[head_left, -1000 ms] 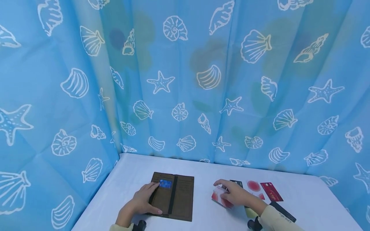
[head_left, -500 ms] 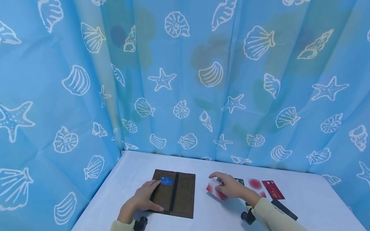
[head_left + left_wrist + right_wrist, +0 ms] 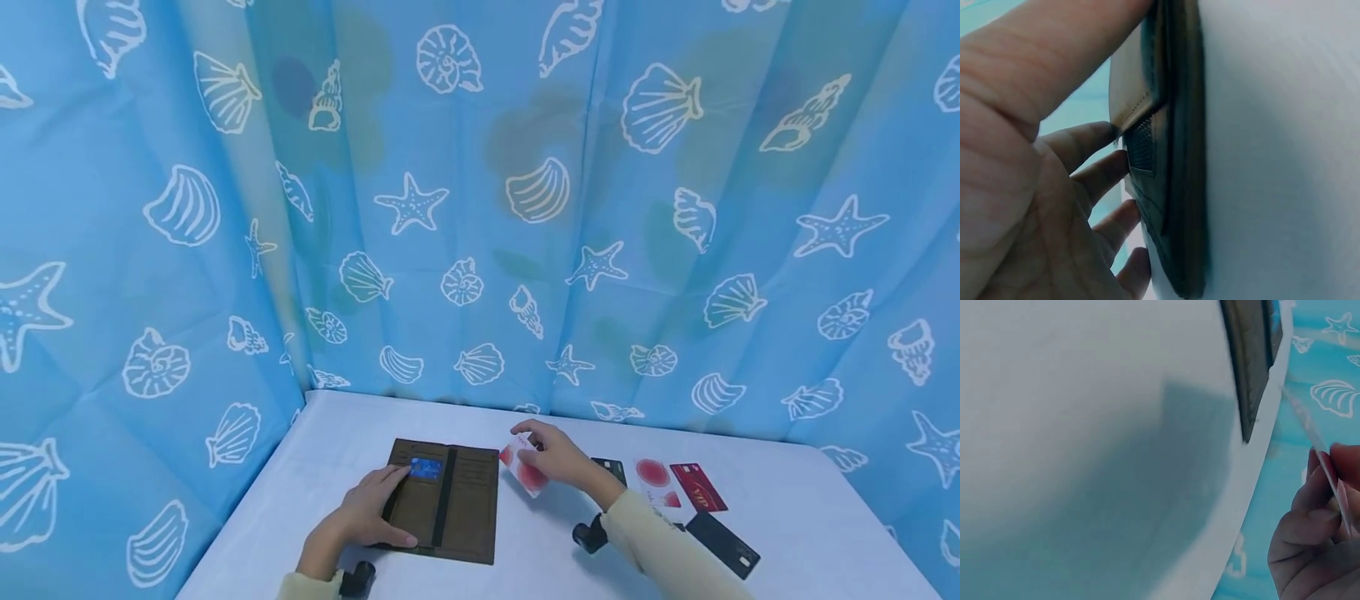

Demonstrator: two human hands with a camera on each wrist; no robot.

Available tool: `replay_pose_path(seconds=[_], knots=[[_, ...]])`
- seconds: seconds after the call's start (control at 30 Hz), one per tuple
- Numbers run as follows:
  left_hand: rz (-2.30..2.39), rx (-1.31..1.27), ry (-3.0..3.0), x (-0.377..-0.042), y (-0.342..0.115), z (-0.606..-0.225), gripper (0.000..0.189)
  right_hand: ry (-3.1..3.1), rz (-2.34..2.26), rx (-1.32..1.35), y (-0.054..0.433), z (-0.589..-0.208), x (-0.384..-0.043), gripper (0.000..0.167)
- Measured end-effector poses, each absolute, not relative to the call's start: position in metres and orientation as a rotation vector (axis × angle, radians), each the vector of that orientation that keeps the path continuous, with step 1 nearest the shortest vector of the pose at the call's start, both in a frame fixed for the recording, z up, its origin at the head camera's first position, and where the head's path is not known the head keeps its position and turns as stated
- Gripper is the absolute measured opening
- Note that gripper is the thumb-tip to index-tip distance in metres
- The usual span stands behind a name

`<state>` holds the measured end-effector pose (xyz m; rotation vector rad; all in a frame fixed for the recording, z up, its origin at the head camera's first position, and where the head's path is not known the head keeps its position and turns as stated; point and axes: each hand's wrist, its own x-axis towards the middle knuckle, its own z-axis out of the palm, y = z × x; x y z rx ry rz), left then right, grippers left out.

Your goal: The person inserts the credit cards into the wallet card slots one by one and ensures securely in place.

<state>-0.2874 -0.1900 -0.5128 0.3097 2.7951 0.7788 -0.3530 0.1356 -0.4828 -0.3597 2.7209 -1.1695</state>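
An open brown wallet (image 3: 474,512) lies flat on the white table, a dark strap running down its middle. In its upper left slot sits a blue card (image 3: 425,468). My left hand (image 3: 366,510) rests on the wallet's left side, index fingertip by the blue card and thumb at the lower edge. The left wrist view shows its fingertips against the wallet (image 3: 1175,187) from the side. Just right of the wallet, my right hand (image 3: 561,456) pinches a white card with red patterns (image 3: 532,478), held tilted above the table. The right wrist view shows this card (image 3: 1307,422) edge-on between thumb and fingers.
Right of my right hand lie a dark green card (image 3: 611,469), a white card with a red circle (image 3: 652,475), a red VIP card (image 3: 699,488) and a black card (image 3: 723,543). A blue shell-print curtain (image 3: 465,233) hangs behind the table.
My right hand has carried the white and red card left, from near the other cards to beside the wallet's right edge. The left hand has stayed on the wallet.
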Motion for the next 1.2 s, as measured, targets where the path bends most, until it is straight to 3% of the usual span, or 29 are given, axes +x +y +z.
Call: replay_pose_path(seconds=[0.6,1.2], knots=[[0.790,0.311,2.808,-0.288,-0.191,-0.519,0.107,2.593,-1.475,-0.290,0.063,-0.497,-0.401,0.041],[0.784,0.364,2.812,-0.289,-0.192,-0.518,0.105,2.648,-1.531,-0.305,0.031,-0.509,-0.412,0.034]])
